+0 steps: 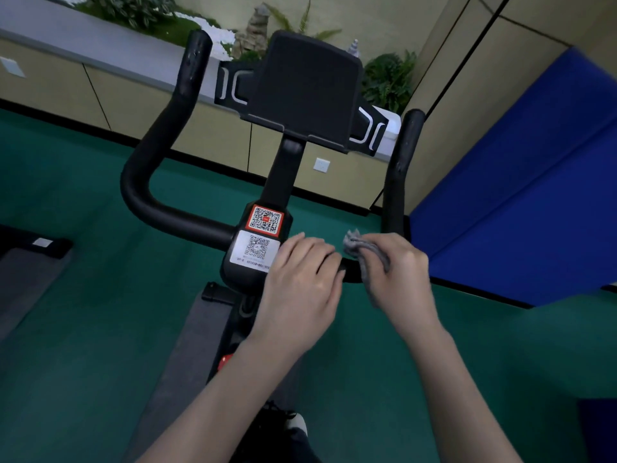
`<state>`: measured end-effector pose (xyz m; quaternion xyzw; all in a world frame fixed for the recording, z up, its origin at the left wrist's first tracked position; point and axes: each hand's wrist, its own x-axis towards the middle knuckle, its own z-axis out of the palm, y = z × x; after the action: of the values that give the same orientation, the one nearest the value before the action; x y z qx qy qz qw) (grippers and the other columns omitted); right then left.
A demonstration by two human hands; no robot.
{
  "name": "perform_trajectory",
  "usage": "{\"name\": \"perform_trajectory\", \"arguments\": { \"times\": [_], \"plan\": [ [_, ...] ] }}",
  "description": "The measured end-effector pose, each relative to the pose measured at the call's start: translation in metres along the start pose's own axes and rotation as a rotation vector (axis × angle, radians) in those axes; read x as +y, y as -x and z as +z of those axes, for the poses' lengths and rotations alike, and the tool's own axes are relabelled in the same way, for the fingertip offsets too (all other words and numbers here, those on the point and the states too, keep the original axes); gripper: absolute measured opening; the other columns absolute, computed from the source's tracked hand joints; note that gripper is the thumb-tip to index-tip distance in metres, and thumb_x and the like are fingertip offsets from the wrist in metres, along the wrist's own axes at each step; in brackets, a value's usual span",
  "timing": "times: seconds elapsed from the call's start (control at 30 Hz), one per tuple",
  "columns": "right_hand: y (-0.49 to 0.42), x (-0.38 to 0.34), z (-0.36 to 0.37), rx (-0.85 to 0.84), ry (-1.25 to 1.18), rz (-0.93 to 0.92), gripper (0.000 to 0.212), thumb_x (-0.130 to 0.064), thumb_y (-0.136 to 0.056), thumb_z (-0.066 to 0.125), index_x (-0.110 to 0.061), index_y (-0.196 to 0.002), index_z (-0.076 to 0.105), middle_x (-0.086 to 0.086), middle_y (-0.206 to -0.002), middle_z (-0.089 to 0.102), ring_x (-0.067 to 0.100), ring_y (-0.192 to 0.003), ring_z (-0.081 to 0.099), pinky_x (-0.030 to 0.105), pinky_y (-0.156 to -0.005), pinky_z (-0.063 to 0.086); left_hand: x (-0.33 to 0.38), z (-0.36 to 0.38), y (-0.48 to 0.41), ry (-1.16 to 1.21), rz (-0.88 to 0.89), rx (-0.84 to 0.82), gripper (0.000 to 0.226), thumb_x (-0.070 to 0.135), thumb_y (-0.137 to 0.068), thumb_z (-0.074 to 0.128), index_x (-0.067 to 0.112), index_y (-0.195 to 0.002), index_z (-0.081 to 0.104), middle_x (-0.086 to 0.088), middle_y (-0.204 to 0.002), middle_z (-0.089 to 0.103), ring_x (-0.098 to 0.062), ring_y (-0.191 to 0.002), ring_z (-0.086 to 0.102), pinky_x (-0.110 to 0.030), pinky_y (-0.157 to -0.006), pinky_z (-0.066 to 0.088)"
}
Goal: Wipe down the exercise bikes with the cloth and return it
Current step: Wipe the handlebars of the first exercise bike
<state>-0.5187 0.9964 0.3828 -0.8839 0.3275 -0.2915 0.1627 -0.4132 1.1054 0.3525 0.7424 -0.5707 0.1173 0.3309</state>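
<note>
Both hands are on the handlebar of the exercise bike. The left hand curls round the crossbar beside the QR stickers, and the right hand clamps the grey cloth round the bar's right bend. Wiping looks underway; next, the cloth should slide along the unwiped right grip.

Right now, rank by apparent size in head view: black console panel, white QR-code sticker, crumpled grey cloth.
1. Black console panel.
2. White QR-code sticker, crumpled grey cloth: alike; right hand hides some cloth.
</note>
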Motion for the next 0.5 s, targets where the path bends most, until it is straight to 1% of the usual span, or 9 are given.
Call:
{"name": "perform_trajectory", "arguments": {
  "times": [0.07,0.17,0.27,0.3,0.37,0.43,0.5],
  "plan": [
    [0.008,0.001,0.005,0.059,-0.044,0.008,0.017,0.001,-0.088,0.064,-0.002,-0.103,0.070,0.008,-0.098,0.068,0.018,-0.092,0.064,0.027,-0.085,0.051,0.004,0.007,0.000,0.014,-0.008,-0.027,0.026,0.018,-0.091,0.051,0.004,-0.104,0.068,-0.007,-0.102,0.067,-0.024,-0.099,0.060,-0.037,-0.103,0.039],
    [0.018,0.011,0.006,0.203,-0.049,0.053,0.019,0.002,-0.087,0.064,0.000,-0.105,0.069,0.009,-0.100,0.067,0.016,-0.092,0.062,0.024,-0.086,0.050,0.003,0.013,0.001,0.030,-0.024,-0.062,0.031,0.022,-0.092,0.048,0.004,-0.108,0.067,-0.007,-0.104,0.066,-0.025,-0.100,0.060,-0.036,-0.100,0.040],
    [0.024,0.016,0.011,0.329,-0.050,0.093,0.019,0.005,-0.087,0.061,0.003,-0.105,0.067,0.013,-0.100,0.066,0.015,-0.092,0.060,0.011,-0.088,0.044,0.000,0.015,0.001,0.055,-0.031,-0.068,0.032,0.024,-0.092,0.048,0.005,-0.110,0.066,-0.006,-0.106,0.064,-0.024,-0.101,0.059,-0.035,-0.100,0.037],
    [0.026,0.014,0.015,0.351,-0.071,0.096,0.018,0.005,-0.088,0.060,0.003,-0.105,0.067,0.013,-0.101,0.065,0.014,-0.093,0.060,0.009,-0.090,0.043,-0.001,0.016,0.001,0.065,-0.034,-0.061,0.031,0.024,-0.092,0.049,0.005,-0.109,0.066,-0.005,-0.106,0.064,-0.024,-0.101,0.059,-0.034,-0.099,0.037],
    [0.030,0.010,0.022,0.377,-0.130,0.103,0.019,-0.001,-0.089,0.059,0.003,-0.106,0.067,0.011,-0.102,0.063,0.010,-0.097,0.058,0.010,-0.092,0.042,-0.001,0.018,0.001,0.080,-0.042,-0.044,0.029,0.023,-0.091,0.052,0.005,-0.108,0.066,-0.005,-0.104,0.064,-0.024,-0.099,0.059,-0.034,-0.097,0.038],
    [0.032,0.009,0.025,0.401,-0.171,0.110,0.020,-0.007,-0.089,0.062,0.002,-0.106,0.067,0.008,-0.103,0.063,0.008,-0.098,0.057,0.014,-0.091,0.044,-0.001,0.019,0.001,0.083,-0.043,-0.029,0.028,0.023,-0.091,0.053,0.005,-0.107,0.066,-0.005,-0.104,0.064,-0.023,-0.098,0.058,-0.034,-0.096,0.038],
    [0.031,0.011,0.026,0.421,-0.191,0.115,0.019,-0.005,-0.086,0.067,0.001,-0.103,0.068,0.007,-0.101,0.063,0.008,-0.097,0.058,0.015,-0.090,0.046,-0.001,0.020,0.001,0.078,-0.035,-0.017,0.028,0.023,-0.091,0.053,0.005,-0.107,0.066,-0.005,-0.104,0.063,-0.023,-0.099,0.056,-0.034,-0.096,0.037]
  ]
}}
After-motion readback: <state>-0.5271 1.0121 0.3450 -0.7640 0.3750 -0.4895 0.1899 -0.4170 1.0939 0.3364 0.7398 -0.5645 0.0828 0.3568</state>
